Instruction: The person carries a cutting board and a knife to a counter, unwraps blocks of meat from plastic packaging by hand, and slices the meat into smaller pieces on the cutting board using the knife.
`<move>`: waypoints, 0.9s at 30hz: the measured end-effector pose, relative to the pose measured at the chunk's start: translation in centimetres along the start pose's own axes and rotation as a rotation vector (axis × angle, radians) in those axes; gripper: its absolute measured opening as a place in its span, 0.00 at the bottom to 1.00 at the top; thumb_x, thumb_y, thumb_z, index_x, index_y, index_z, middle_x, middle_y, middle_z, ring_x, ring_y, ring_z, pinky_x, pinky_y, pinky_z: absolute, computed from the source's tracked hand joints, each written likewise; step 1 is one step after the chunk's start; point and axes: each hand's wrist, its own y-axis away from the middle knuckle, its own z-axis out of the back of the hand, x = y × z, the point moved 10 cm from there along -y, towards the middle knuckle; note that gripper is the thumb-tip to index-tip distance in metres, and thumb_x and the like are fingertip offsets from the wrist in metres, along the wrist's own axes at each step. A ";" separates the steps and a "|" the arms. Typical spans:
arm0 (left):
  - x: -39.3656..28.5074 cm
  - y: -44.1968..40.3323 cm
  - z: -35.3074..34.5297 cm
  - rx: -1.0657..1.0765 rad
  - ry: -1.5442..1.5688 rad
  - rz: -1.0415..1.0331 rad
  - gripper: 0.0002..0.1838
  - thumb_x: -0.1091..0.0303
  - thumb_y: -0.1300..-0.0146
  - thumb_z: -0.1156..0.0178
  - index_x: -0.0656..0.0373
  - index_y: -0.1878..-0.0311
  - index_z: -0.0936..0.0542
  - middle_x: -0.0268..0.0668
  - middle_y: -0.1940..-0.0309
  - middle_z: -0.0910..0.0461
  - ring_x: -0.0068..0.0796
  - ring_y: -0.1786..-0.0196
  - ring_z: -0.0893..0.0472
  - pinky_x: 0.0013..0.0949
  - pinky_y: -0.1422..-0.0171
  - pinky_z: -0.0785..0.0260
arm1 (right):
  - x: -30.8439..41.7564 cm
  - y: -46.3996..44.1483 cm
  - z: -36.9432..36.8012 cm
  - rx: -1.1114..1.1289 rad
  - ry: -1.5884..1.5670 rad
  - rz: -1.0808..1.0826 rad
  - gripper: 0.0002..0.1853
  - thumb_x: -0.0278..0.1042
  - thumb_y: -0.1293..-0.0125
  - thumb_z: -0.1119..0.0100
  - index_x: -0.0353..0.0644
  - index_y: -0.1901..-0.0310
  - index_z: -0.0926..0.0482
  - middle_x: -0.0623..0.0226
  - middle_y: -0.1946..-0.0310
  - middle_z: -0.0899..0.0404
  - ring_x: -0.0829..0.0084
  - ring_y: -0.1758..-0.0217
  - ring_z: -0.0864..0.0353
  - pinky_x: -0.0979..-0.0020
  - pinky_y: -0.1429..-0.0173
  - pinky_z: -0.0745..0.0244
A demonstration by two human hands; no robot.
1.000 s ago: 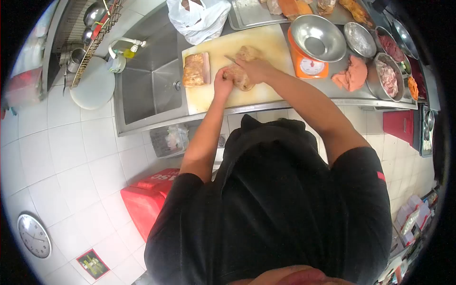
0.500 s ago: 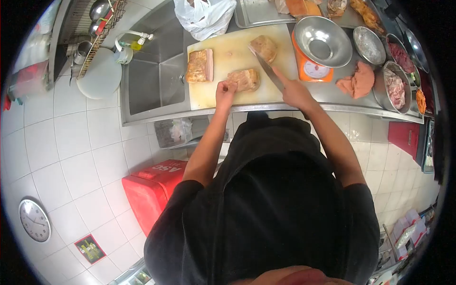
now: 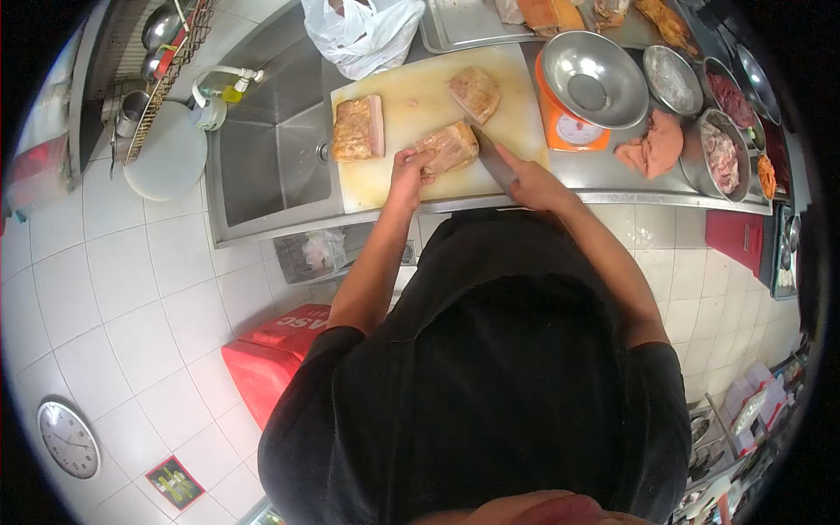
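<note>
My left hand (image 3: 409, 173) grips the left end of a browned meat piece (image 3: 450, 150) on the pale cutting board (image 3: 395, 192). In my right hand (image 3: 532, 184) is a knife (image 3: 494, 161), its blade pointing up and left beside that piece's right end. A rounded meat piece (image 3: 474, 94) lies behind, near the board's back right. On the board's left side rests a thick rectangular meat slab (image 3: 357, 130) with a pale cut edge.
A steel sink (image 3: 271, 166) adjoins the board on the left, with a white plastic bag (image 3: 363, 39) behind. To the right stand an orange scale (image 3: 553, 131) bearing a steel bowl (image 3: 595, 79), a salmon-coloured cloth (image 3: 652, 147) and a bowl of raw meat (image 3: 719, 156).
The knife has swung away from the rounded piece to beside the front piece's right end. The front piece now sits tilted, its right end farther back, with my left hand farther over it.
</note>
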 end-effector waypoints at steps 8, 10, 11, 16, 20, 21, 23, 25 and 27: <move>-7.9 3.4 -1.0 -0.123 -0.371 -0.551 0.44 0.69 0.46 0.27 0.62 0.28 0.38 0.43 0.51 0.23 0.35 0.52 0.23 0.38 0.51 0.27 | 1.3 -3.5 0.8 -0.051 0.214 0.026 0.48 0.23 0.40 0.47 0.57 0.18 0.54 0.38 0.57 0.16 0.43 0.52 0.15 0.46 0.45 0.23; -11.1 7.4 -3.0 -0.189 -0.821 -0.918 0.42 0.71 0.48 0.28 0.62 0.29 0.36 0.46 0.49 0.24 0.43 0.46 0.25 0.44 0.43 0.30 | 1.5 -3.3 0.6 -0.088 0.248 0.031 0.48 0.23 0.39 0.47 0.60 0.18 0.54 0.38 0.59 0.16 0.43 0.54 0.15 0.45 0.48 0.23; -11.6 9.1 -4.3 -0.219 -1.050 -1.101 0.42 0.73 0.50 0.29 0.62 0.30 0.34 0.48 0.48 0.25 0.47 0.43 0.26 0.47 0.39 0.31 | 1.3 -3.0 0.7 -0.120 0.260 0.052 0.49 0.23 0.39 0.47 0.62 0.18 0.55 0.38 0.60 0.16 0.42 0.56 0.15 0.45 0.49 0.23; -6.6 11.4 -4.4 -0.003 -1.111 -1.218 0.33 0.78 0.49 0.34 0.60 0.36 0.28 0.49 0.43 0.29 0.55 0.37 0.30 0.52 0.29 0.37 | -0.2 1.2 1.1 -0.197 0.220 0.090 0.47 0.25 0.34 0.45 0.66 0.18 0.54 0.39 0.69 0.18 0.40 0.64 0.16 0.44 0.56 0.23; -4.7 12.6 -5.1 0.086 -1.037 -1.210 0.36 0.73 0.49 0.31 0.60 0.34 0.29 0.49 0.41 0.29 0.57 0.36 0.30 0.52 0.27 0.37 | -1.4 4.3 1.5 -0.234 0.138 0.040 0.46 0.26 0.33 0.43 0.67 0.19 0.53 0.39 0.72 0.19 0.39 0.66 0.17 0.43 0.56 0.24; -5.4 12.7 -5.0 0.013 -1.016 -1.191 0.37 0.72 0.50 0.30 0.60 0.33 0.30 0.50 0.40 0.29 0.57 0.36 0.29 0.53 0.28 0.36 | -1.8 4.6 1.6 -0.236 0.117 0.021 0.46 0.26 0.34 0.42 0.67 0.19 0.52 0.39 0.72 0.19 0.39 0.65 0.17 0.42 0.55 0.24; -7.0 13.1 -4.6 -0.129 -0.972 -1.152 0.40 0.69 0.51 0.28 0.60 0.32 0.32 0.50 0.39 0.28 0.57 0.36 0.29 0.53 0.28 0.36 | -2.2 5.1 1.7 -0.244 0.094 0.030 0.47 0.25 0.34 0.42 0.67 0.19 0.53 0.38 0.71 0.19 0.38 0.64 0.17 0.42 0.54 0.24; -7.8 12.1 -5.6 -0.061 -0.972 -1.125 0.43 0.67 0.51 0.27 0.60 0.30 0.34 0.51 0.39 0.28 0.57 0.36 0.29 0.53 0.30 0.35 | -2.2 5.6 1.7 -0.247 0.067 0.055 0.47 0.25 0.34 0.42 0.67 0.19 0.53 0.37 0.70 0.19 0.36 0.63 0.18 0.42 0.53 0.24; -8.1 10.5 -6.4 -0.005 -0.996 -1.052 0.44 0.66 0.51 0.26 0.61 0.30 0.34 0.52 0.39 0.27 0.57 0.35 0.28 0.52 0.31 0.33 | -2.0 5.7 1.7 -0.245 0.033 0.097 0.47 0.25 0.34 0.42 0.66 0.19 0.53 0.36 0.69 0.19 0.35 0.62 0.18 0.42 0.52 0.24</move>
